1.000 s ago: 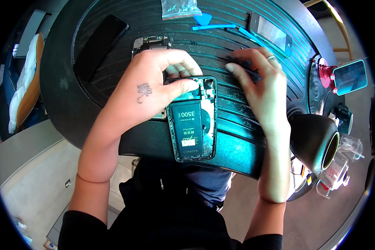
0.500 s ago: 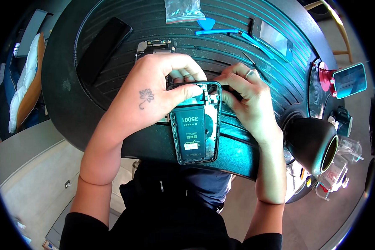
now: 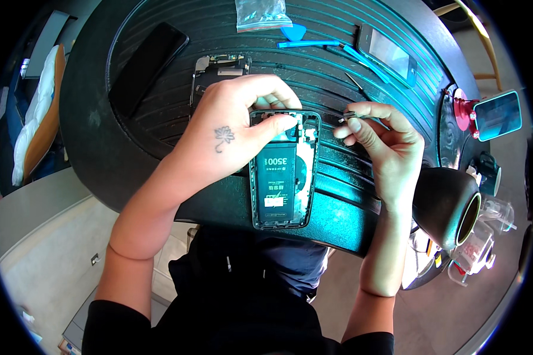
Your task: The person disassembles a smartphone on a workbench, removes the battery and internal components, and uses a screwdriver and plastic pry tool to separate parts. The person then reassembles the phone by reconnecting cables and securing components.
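Note:
An opened phone body (image 3: 305, 189) with a dark battery (image 3: 278, 168) inside hangs over the table's near edge. My left hand (image 3: 243, 121) grips it by the top left, thumb laid over the inner parts and fingers behind. To its right, apart from the phone, my right hand (image 3: 388, 139) pinches a small dark phone part (image 3: 350, 115) with a pale end between thumb and fingers. The part's exact kind is too small to make out. Partly hidden behind my left hand lies a detached phone screen assembly (image 3: 231, 62), its inner side up.
A black phone (image 3: 148, 68) lies at the left. Farther back are a clear bag (image 3: 260, 15), a blue pick (image 3: 294, 32), blue pry tools (image 3: 308, 44), a screwdriver (image 3: 356, 83) and another phone (image 3: 388, 53). At the right stand a dark pot (image 3: 441, 201) and a phone on a stand (image 3: 498, 115).
My right hand has drawn away from the phone's top to the right, with the small part now showing in its fingers. The held phone has shifted slightly right and up.

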Demonstrator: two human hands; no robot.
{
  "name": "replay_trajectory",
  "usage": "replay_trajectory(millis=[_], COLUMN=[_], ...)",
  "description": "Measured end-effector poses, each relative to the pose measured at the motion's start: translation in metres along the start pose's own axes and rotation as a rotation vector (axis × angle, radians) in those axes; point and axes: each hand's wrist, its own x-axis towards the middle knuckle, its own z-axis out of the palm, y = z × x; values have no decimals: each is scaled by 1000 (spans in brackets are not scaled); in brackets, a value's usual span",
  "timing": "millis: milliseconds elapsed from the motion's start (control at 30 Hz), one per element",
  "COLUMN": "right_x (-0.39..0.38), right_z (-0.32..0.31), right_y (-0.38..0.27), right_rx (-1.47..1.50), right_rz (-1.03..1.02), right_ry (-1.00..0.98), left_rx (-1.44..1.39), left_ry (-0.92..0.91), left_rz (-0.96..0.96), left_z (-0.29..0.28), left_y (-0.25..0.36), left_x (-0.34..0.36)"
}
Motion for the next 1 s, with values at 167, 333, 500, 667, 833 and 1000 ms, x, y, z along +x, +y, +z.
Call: replay_trajectory(millis=[167, 333, 500, 667, 833, 1000], right_x=[-3, -5, -9, -11, -13, -12], right_z=[4, 10, 10, 15, 19, 28], right_y=[5, 4, 3, -1, 10, 12], right_rx=[136, 68, 117, 72, -296, -349], right_rz=[1, -116, -45, -42, -255, -330], right_ry=[-21, -19, -76, -2, 90, 92], left_rx=[21, 20, 45, -2, -4, -16], left_ry=[4, 9, 7, 16, 14, 12], left_rz=[8, 5, 51, 43, 51, 40], left_z=[6, 7, 6, 7, 8, 9], left_y=[-7, -4, -2, -1, -2, 0], left_x=[1, -1, -2, -3, -3, -4])
